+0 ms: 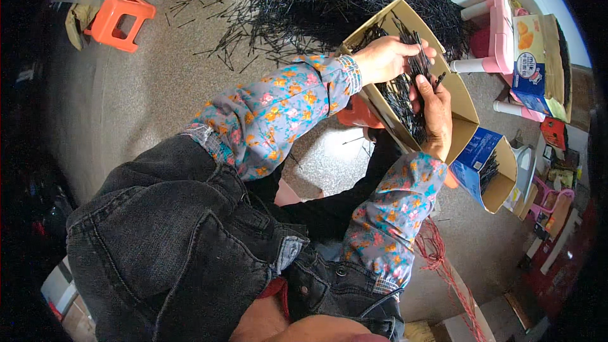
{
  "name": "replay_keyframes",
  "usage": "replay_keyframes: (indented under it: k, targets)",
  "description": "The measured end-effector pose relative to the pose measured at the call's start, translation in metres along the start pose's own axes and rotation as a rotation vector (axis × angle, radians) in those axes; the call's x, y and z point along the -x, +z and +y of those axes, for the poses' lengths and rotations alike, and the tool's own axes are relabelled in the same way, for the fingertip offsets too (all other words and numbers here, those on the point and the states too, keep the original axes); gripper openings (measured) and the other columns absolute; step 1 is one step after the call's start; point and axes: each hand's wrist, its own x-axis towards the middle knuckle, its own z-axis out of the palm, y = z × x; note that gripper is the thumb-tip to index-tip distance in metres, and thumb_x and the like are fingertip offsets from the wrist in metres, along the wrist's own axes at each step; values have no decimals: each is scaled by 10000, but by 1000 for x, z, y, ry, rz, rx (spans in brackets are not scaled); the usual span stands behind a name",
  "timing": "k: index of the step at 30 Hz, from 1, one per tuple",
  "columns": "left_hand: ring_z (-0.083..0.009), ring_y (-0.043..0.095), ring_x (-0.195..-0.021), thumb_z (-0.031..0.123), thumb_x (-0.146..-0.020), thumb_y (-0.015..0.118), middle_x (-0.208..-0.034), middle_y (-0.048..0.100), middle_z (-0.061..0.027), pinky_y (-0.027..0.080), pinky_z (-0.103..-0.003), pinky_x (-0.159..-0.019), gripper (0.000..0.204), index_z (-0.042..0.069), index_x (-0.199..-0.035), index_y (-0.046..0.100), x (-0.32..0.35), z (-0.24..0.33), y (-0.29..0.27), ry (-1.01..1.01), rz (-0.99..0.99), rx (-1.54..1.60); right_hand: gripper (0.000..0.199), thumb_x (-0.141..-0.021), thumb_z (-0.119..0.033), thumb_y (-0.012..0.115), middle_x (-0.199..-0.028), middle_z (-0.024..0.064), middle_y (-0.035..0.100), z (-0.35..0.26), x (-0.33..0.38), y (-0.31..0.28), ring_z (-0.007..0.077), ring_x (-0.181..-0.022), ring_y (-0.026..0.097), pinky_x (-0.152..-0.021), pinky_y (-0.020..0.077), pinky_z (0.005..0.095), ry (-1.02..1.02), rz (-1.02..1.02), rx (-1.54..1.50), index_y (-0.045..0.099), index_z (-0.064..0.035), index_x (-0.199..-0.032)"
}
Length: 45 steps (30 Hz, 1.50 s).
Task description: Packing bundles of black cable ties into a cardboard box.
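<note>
A bundle of thin black sticks (416,57) lies across both my hands, above an open cardboard box (461,106). My left hand (387,57) closes on its upper part, thumb laid over the sticks. Lower down, my right hand (435,109) grips the same bundle, its thumb pressed along it. More loose black sticks (400,98) lie in the box below. Their exact kind is too fine to make out. Floral sleeve covers run over both my forearms.
A large heap of black sticks (342,0) covers the floor ahead, with strays to its left. An orange stool (121,23) stands at the far left, a pink-and-white stool (500,31) at the right. Blue cartons (472,158) stand on the right, near red string (437,256).
</note>
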Motion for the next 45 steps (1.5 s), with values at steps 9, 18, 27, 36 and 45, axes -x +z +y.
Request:
replay_keyframes:
  k: [9, 18, 27, 36, 45]
  targets:
    - [-307, 520, -1115, 207, -939, 431, -1129, 573, -163, 405, -419, -955, 194, 59, -1007, 535, -5, 6, -2, 59, 69, 112, 176, -881, -234, 551, -600, -43, 495, 9, 6, -12, 47, -481, 392, -450, 299, 193, 53, 16, -54, 556, -73, -809]
    - [-313, 574, -1021, 197, -944, 428, -1048, 589, -175, 446, -435, -910, 181, 49, -1013, 504, -3, 15, -14, 153, 198, -108, 135, -868, -202, 562, -610, -32, 520, 15, 15, -39, 47, -485, 407, -451, 309, 189, 69, 163, -58, 577, -69, -851]
    - [-63, 302, -495, 246, -909, 529, -595, 319, 72, 321, -220, -496, 172, 85, -968, 532, -2, 6, -4, 73, 204, -143, 181, -883, -251, 555, -626, -15, 531, 16, 9, -38, 67, -491, 434, -452, 327, 204, 13, 181, -68, 568, -77, -834]
    - [-3, 313, -400, 148, -850, 613, -563, 398, 97, 206, -180, -348, 77, 87, -847, 566, 7, 4, 15, 47, 314, -310, 151, -876, -213, 562, -626, -24, 520, 8, 8, -21, 57, -513, 422, -479, 320, 194, -33, 125, -66, 564, -72, -820]
    - [-9, 276, -394, 220, -866, 602, -519, 323, 101, 196, -185, -355, 98, 127, -865, 573, 4, 6, 14, 2, 333, -322, 193, -884, -226, 559, -628, -24, 520, 4, 5, -16, 56, -520, 423, -479, 331, 196, 26, 154, 55, 604, -44, -929]
